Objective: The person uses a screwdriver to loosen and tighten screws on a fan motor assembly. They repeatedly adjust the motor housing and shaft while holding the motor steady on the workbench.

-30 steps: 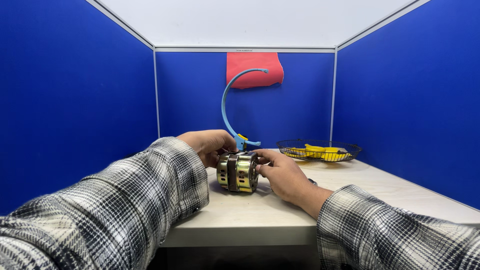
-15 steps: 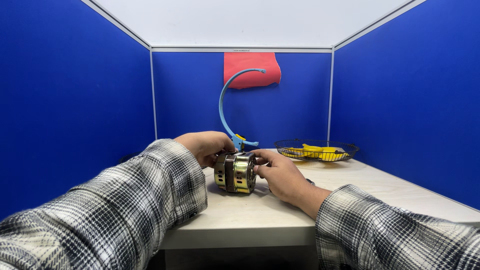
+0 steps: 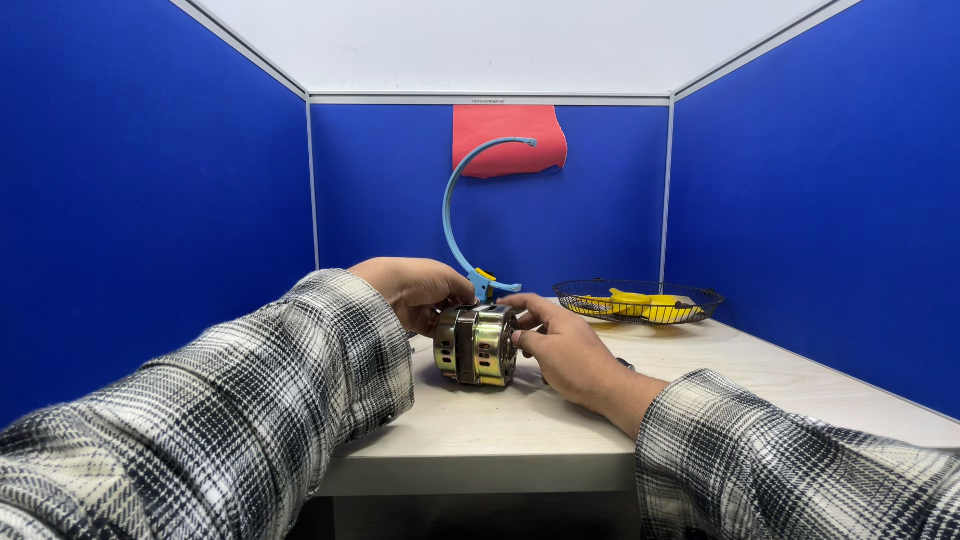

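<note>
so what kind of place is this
Probably a partitioned work or test booth: blue divider walls enclose a pale table, where both hands hold a small brass-coloured motor, with a wire basket nearby.

One metal motor (image 3: 476, 345), one wire basket (image 3: 636, 299), one red cloth (image 3: 508, 138), one blue curved arm (image 3: 462, 215).

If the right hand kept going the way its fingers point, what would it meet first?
The right hand points leftward and already touches the brass-coloured motor; beyond that, probably the left hand on its far side, though depth is unclear.
</note>
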